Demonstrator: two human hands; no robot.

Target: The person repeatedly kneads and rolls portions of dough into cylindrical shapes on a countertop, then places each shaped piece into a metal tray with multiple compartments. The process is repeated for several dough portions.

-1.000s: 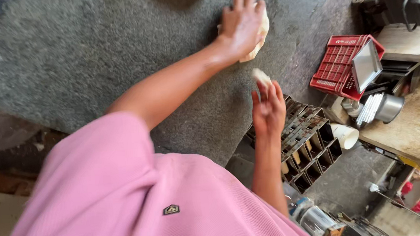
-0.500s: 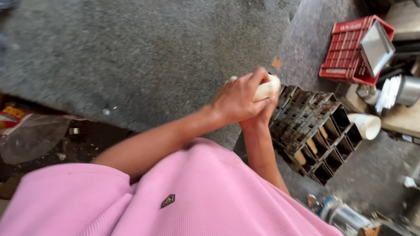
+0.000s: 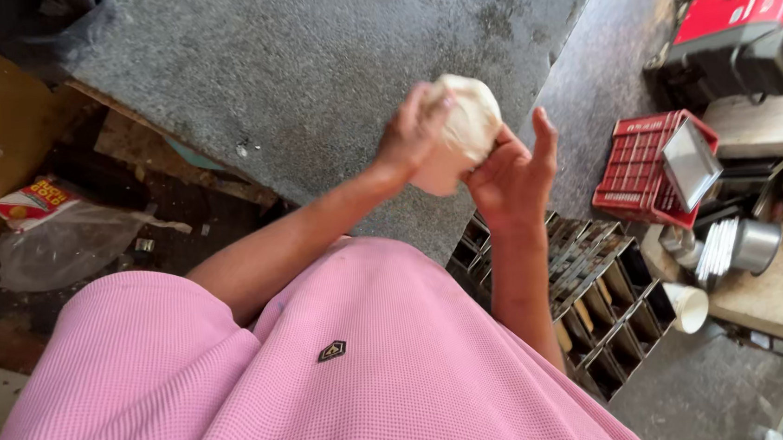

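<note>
A pale lump of dough [image 3: 466, 123] is held up between both hands, above the near edge of a grey speckled stone counter [image 3: 304, 59]. My left hand [image 3: 411, 136] wraps over the dough's left side with the fingers curled on it. From below and to the right, my right hand [image 3: 514, 178] cups it, fingers raised along its side. Both forearms come out of a pink shirt that fills the bottom of the view.
A rack of dark metal baking tins [image 3: 602, 296] sits just under my right forearm. Right of it are a red crate [image 3: 639, 168], a metal cup [image 3: 752, 246], a white cup [image 3: 687, 307] and a red machine [image 3: 740, 30]. A plastic bag [image 3: 68, 245] lies lower left.
My left hand lifted the dough off the counter and brought it toward me. My right hand, which held a small piece, joined it, and both now grip one lump.
</note>
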